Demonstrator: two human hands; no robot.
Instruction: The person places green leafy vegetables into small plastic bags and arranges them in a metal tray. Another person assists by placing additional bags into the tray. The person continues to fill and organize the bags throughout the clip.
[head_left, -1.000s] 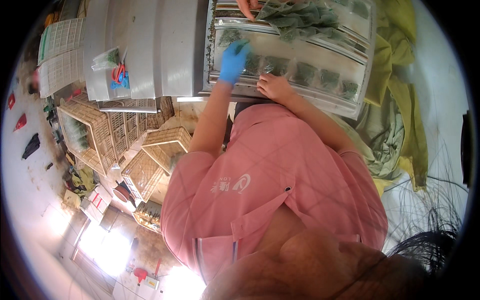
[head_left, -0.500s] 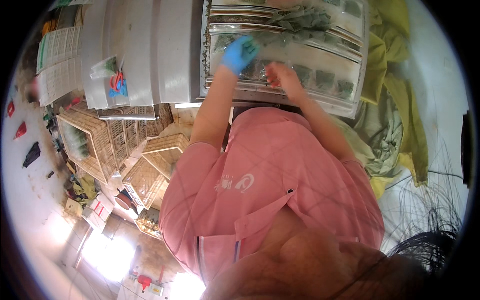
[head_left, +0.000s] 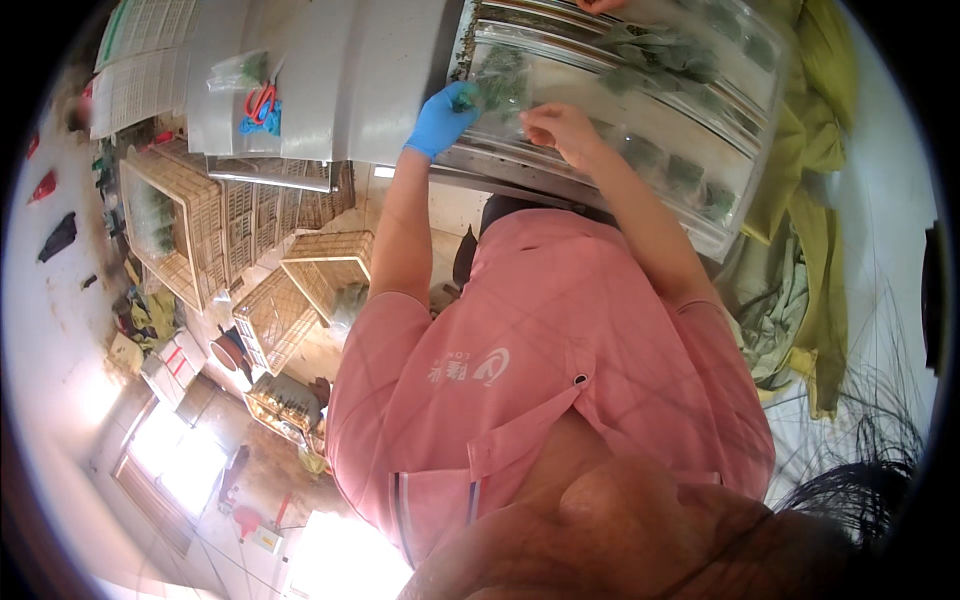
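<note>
My left hand (head_left: 443, 118), in a blue glove, is closed at the left edge of a clear plastic bag (head_left: 503, 78) with green, leafy-looking contents. My bare right hand (head_left: 562, 132) has its fingertips pinched at the bag's lower right corner. Between both hands the bag is spread over a pale sealing tray (head_left: 735, 160) with metal rails. Right of my right hand, several small clear bags with dark green contents (head_left: 684, 172) lie in a row along the near rail. A larger heap of greenish clear bags (head_left: 655, 52) rests across the rails farther back.
Another person's fingers (head_left: 600, 5) show at the top edge. On the steel table (head_left: 320, 90) to the left lie red scissors (head_left: 260, 102), a blue glove-like piece (head_left: 262, 122) and a clear bag (head_left: 238, 72). Tan plastic crates (head_left: 190, 240) stand below; yellow-green cloth (head_left: 815, 110) hangs at right.
The view has shifted, so the tray sits farther right. My hands have moved to the tray's left end, and a bag is now held between them. Another person's fingers have come into view.
</note>
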